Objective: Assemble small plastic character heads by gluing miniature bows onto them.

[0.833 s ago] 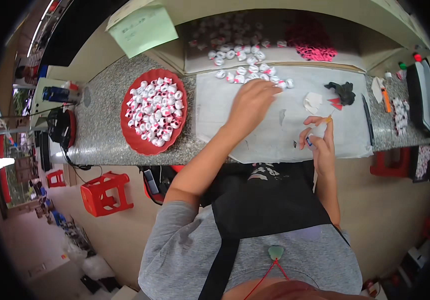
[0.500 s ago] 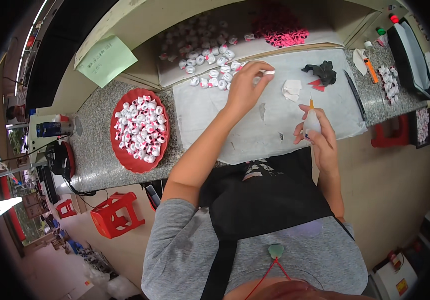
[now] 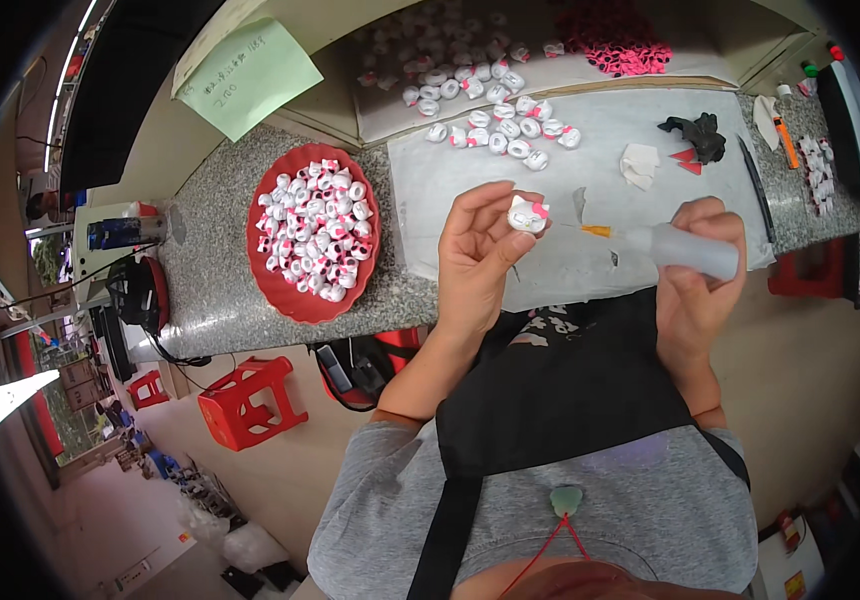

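Between thumb and fingers, my left hand (image 3: 478,250) pinches a small white cat-head figure (image 3: 527,214) with a pink bow, its face turned up. My right hand (image 3: 702,280) is wrapped round a translucent squeeze bottle (image 3: 692,251) lying on its side. The bottle's yellow needle tip (image 3: 596,231) points left at the cat head, and its thin needle ends close to it; whether they touch I cannot tell. Beyond my hands, several more white cat heads (image 3: 518,130) lie loose on a white sheet (image 3: 430,200).
A red scalloped bowl (image 3: 263,275) full of white-and-pink cat heads stands at left. Pink pieces (image 3: 630,58) are heaped on the back shelf. A folded tissue (image 3: 639,166), a crumpled black cloth (image 3: 702,136), a black pen-like tool (image 3: 753,190) and an orange cutter (image 3: 788,148) lie at right.
My left hand has come back from the pile toward me, and the cat head in it now shows its face. The bottle has tipped from upright to sideways, needle toward the cat head.
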A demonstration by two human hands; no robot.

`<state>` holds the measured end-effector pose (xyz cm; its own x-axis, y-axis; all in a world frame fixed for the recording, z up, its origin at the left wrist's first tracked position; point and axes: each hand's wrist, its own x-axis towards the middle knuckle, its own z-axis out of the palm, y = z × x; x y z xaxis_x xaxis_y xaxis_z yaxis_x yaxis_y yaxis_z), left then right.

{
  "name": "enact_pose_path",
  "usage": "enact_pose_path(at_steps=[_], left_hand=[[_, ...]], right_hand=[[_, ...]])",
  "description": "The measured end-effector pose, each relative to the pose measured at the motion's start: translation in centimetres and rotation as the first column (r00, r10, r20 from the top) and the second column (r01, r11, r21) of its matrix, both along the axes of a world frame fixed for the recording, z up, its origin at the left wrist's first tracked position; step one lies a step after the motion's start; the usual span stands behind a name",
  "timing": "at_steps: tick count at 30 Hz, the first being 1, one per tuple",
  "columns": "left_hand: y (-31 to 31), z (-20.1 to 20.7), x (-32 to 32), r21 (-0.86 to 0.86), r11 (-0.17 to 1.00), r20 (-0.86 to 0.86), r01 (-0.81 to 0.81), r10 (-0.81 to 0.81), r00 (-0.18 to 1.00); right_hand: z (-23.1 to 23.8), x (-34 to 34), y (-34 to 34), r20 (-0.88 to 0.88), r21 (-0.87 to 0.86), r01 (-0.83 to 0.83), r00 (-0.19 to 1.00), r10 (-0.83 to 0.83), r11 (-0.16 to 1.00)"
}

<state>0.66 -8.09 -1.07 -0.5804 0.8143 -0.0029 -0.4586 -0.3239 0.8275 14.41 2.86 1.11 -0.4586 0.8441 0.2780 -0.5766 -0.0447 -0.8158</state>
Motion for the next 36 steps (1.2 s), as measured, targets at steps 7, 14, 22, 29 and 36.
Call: enact_pose_path(at_steps=[7,14,22,29,36], left_hand=[[-0.5,0.3,0.1,0.010,1.000,-0.019,-0.022,0.022,1.000],[-0.6,0.2,0.3,0.016,1.000,-0.028,-0.003,0.003,1.000],[-0.6,0.0,0.2,0.006,1.000,-0.037,0.017,-0.017,0.999],[-0.6,-0.1,0.2,0.016,1.000,-0.014,-0.002,0.002,1.000],[-0.6,-0.2,0.3,0.016,1.000,-0.006,0.026,-0.026,1.000]], right_hand=[[0.8,0.1,-1.8,0.169,0.544,-0.001,0.980,-0.109,0.839],[1.0,0.2,-2.0,0.213,0.618,-0.057,0.972,-0.098,0.784],[1.0,0.2,-2.0,0.219,0.627,-0.065,0.971,-0.095,0.776],[0.8,0.3,-1.7,0.186,0.653,-0.057,0.979,-0.088,0.755],[0.5,0.3,-1.7,0.166,0.656,-0.040,0.982,-0.092,0.754]])
